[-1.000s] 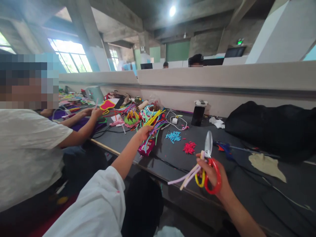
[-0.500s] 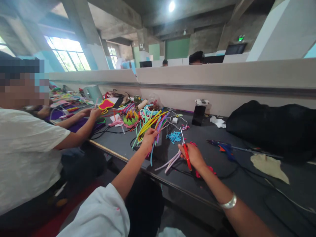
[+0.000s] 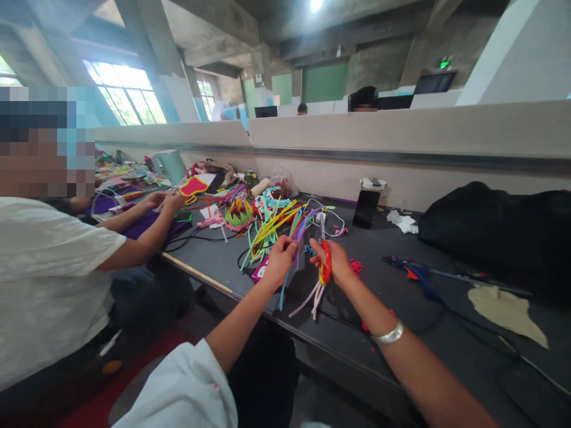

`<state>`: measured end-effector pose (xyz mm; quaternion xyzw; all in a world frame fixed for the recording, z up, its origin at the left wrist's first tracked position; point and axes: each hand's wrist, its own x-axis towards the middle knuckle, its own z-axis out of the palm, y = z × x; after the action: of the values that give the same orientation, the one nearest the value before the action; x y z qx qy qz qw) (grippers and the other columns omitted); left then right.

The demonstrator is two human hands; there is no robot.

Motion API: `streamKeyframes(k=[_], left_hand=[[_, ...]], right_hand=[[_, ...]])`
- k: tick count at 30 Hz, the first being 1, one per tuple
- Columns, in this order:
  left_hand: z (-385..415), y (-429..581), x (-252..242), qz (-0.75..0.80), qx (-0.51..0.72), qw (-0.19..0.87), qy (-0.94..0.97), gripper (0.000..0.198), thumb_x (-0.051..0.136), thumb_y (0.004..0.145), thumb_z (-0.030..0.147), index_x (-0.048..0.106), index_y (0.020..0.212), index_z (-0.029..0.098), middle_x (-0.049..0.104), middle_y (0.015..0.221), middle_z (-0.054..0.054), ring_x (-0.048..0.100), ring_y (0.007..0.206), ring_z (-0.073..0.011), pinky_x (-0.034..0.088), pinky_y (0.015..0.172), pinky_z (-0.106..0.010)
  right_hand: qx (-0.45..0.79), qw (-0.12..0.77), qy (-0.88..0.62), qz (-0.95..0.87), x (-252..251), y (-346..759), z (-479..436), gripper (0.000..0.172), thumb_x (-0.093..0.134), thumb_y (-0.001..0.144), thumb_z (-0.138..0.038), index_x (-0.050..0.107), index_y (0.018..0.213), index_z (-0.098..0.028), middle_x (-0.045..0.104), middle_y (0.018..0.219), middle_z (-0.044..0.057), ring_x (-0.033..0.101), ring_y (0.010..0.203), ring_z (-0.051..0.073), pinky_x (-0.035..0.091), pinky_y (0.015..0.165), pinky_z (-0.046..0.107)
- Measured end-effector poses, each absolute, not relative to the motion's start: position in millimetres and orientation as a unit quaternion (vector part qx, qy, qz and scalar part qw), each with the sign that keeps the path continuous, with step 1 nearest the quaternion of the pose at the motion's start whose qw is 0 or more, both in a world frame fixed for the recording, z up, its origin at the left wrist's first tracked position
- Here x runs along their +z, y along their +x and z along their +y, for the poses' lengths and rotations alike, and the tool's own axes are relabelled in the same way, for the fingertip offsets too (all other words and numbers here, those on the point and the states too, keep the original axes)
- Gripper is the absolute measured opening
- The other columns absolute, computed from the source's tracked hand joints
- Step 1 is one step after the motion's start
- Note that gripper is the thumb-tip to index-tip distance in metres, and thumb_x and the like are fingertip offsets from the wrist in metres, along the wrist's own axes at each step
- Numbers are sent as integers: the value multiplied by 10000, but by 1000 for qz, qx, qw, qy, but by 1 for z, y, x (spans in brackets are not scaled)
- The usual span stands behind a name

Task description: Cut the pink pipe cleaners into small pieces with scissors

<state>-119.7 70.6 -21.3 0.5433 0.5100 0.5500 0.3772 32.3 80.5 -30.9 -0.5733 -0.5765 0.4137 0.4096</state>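
Observation:
My left hand [image 3: 282, 259] pinches pipe cleaners at the front of the heap; a blue pipe cleaner [image 3: 282, 293] hangs below the fingers and purple ones [image 3: 303, 227] rise beside them. My right hand [image 3: 335, 260] grips scissors [image 3: 327, 263] with red and yellow handles, their blades pointing up and away. Below that hand, pale lilac pipe cleaners [image 3: 316, 297] slant towards the table edge; whether the hand holds them I cannot tell. Short cut blue pieces [image 3: 308, 248] lie partly hidden behind the right fingers. Yellow pipe cleaners [image 3: 272, 226] spread across the heap.
A magenta box-like thing [image 3: 259, 272] lies by my left wrist. Beyond stand a phone [image 3: 366, 209] and a white cable. To the right are a blue glue gun [image 3: 419, 274], a beige scrap [image 3: 506, 309] and a black bag [image 3: 495, 232]. A co-worker [image 3: 53, 267] sits at left.
My right hand has moved left with the scissors, closer to my left hand, and now covers part of the blue pieces. The view has shifted slightly.

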Motion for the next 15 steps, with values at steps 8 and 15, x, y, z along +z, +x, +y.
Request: streamKeyframes(k=[8, 15], left_hand=[[59, -109, -13, 477, 504, 318, 646, 69, 561, 743, 187, 546, 688, 227, 560, 721, -12, 499, 704, -170, 384, 685, -288], [49, -134, -9, 514, 486, 307, 637, 121, 585, 748, 303, 543, 665, 226, 501, 611, 18, 444, 600, -155, 348, 600, -273]], right_hand=[[490, 453, -522, -531, -23, -4, 114, 347, 575, 918, -363, 559, 1200, -163, 593, 1179, 67, 614, 989, 191, 530, 832, 393], [526, 469, -511, -492, -22, -27, 137, 357, 579, 916, -353, 549, 1219, -167, 582, 1207, 75, 608, 1009, 195, 524, 846, 403]])
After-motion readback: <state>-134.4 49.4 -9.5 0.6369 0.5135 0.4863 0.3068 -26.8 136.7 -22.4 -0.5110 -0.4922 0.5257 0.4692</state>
